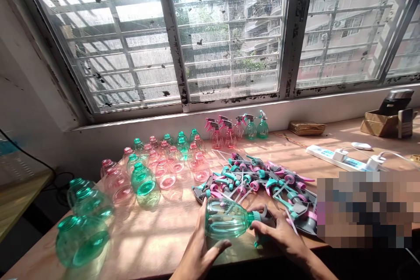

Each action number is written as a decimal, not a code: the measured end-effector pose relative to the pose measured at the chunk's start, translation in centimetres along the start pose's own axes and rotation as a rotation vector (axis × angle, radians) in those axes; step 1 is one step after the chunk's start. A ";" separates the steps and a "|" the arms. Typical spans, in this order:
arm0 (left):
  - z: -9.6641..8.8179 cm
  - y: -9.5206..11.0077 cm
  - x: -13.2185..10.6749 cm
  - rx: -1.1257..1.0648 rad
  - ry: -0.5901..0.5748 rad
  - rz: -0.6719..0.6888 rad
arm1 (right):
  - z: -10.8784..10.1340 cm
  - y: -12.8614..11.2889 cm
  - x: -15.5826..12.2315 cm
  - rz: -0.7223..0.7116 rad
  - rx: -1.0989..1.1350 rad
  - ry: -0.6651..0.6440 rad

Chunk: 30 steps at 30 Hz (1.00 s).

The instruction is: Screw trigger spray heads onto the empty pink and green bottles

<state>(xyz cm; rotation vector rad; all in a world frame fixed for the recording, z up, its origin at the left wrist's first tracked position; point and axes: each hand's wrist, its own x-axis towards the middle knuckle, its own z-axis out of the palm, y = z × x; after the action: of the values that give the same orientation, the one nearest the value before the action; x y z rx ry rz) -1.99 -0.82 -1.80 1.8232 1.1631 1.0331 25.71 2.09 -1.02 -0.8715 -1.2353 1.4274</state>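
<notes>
A clear green spray bottle (226,218) lies sideways in the air above the table's front edge, its neck toward the right. My left hand (203,245) holds its base end, thumb along the near side. At the neck, my right hand (272,227) is closed around the grey and teal spray head (262,218), which sits on the bottle's mouth; whether it is tight I cannot tell. Just behind my hands spreads a pile of loose trigger spray heads (249,179) in pink, teal and grey, with white dip tubes.
Open green bottles (82,240) and pink bottles (167,175) stand at the left. Several bottles with spray heads (229,133) line the wall. A power strip (337,157), a brown packet (306,128) and a cardboard box (377,123) are on the right. A blurred patch covers the lower right.
</notes>
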 end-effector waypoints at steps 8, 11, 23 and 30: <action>0.2 0.0 0.2 -0.044 -0.005 0.056 | -0.7 1.2 0.3 -0.059 -0.123 0.063; 0.1 -0.1 0.0 -0.021 -0.013 0.031 | -0.7 1.3 0.3 -0.065 -0.148 0.083; 0.1 1.2 0.8 0.078 0.051 0.127 | -0.3 0.5 0.1 -0.071 -0.210 0.090; 0.1 0.4 0.3 -0.002 0.040 0.067 | -0.7 1.0 0.3 -0.097 -0.225 0.035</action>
<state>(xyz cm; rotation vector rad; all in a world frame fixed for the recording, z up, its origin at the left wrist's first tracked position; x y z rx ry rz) -1.68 -0.66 -1.45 1.8585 1.1309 1.1125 26.07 2.56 -2.10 -0.9703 -1.4113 1.2070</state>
